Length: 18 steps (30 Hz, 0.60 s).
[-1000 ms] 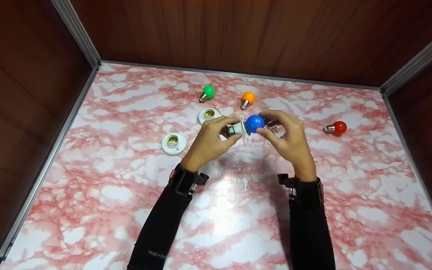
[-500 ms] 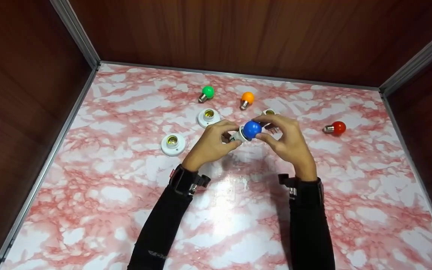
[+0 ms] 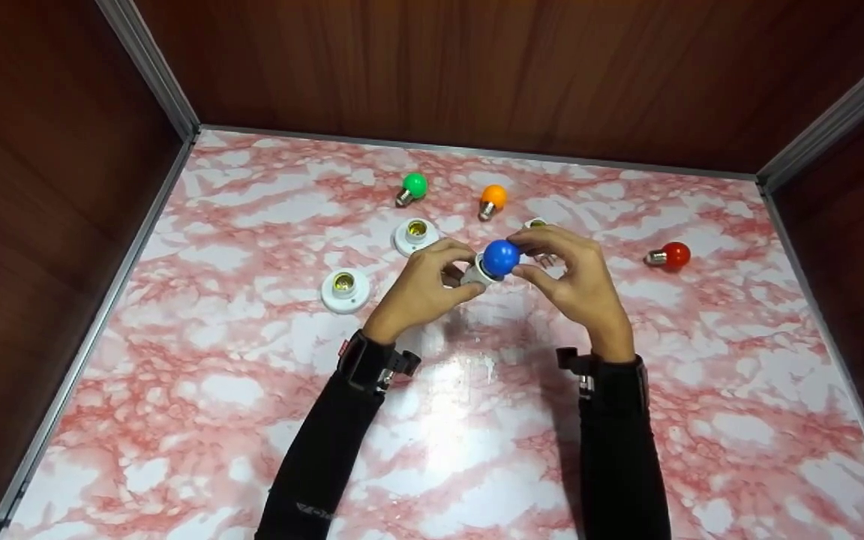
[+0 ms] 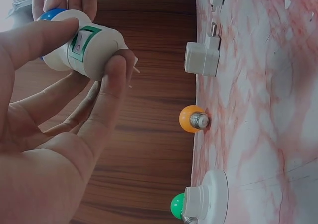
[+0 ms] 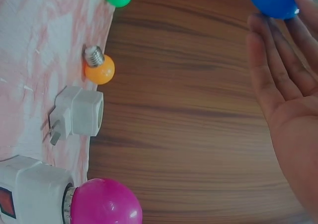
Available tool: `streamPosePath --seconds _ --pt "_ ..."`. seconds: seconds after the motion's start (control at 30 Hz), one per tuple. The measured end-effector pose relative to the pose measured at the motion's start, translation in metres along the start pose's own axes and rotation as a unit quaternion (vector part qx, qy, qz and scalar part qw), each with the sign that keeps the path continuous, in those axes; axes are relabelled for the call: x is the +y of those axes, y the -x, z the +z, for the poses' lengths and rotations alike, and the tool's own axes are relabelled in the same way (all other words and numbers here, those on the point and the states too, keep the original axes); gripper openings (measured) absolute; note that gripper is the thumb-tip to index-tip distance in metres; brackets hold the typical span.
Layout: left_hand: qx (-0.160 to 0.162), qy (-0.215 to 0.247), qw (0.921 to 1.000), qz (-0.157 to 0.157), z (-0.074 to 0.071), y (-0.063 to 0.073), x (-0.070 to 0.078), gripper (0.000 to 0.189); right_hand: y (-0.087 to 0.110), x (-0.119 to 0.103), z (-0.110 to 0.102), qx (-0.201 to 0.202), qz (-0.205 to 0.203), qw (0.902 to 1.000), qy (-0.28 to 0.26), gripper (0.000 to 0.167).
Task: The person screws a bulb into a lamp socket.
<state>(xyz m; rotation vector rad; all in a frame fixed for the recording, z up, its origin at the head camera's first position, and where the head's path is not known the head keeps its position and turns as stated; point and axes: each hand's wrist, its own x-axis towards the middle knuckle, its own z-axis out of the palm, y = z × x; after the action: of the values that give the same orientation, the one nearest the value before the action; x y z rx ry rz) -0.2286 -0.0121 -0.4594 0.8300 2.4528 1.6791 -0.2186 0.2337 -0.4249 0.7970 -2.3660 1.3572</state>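
Observation:
My left hand (image 3: 426,285) grips a white plug-in bulb socket (image 4: 102,50) with a green-edged rocker switch and metal pins at its rear. A round blue light bulb (image 3: 501,258) sits at the mouth of that socket, its metal base out of sight. Thumb and fingers of my right hand (image 3: 571,274) pinch the blue bulb from the right side. Both hands are held up over the marbled table, and in the left wrist view the socket lies tilted across the fingers.
Green (image 3: 415,185), orange (image 3: 493,197) and red (image 3: 676,256) bulbs lie on the table. Two round white lamp holders (image 3: 345,291) stand left of the hands. Beyond the right hand are another white plug-in socket (image 5: 82,112) and one bearing a magenta bulb (image 5: 107,202). Wood-grain walls (image 3: 462,75) enclose the table.
The blue bulb and socket have shifted slightly left and down, and the socket's mouth has tipped upward. Both hands keep their hold; the other bulbs lie as before.

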Motion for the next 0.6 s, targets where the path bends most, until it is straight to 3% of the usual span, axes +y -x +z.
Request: streamPosePath --seconds 0.3,0.6 --pt "0.033 0.025 0.9990 0.015 0.002 -0.001 0.001 0.041 0.002 0.003 -0.009 0.024 0.002 0.9996 0.017 0.032" --pt "0.049 0.067 0.9963 0.023 0.009 -0.001 0.001 0.042 0.010 0.022 -0.042 0.105 0.044 0.9920 0.054 0.027"
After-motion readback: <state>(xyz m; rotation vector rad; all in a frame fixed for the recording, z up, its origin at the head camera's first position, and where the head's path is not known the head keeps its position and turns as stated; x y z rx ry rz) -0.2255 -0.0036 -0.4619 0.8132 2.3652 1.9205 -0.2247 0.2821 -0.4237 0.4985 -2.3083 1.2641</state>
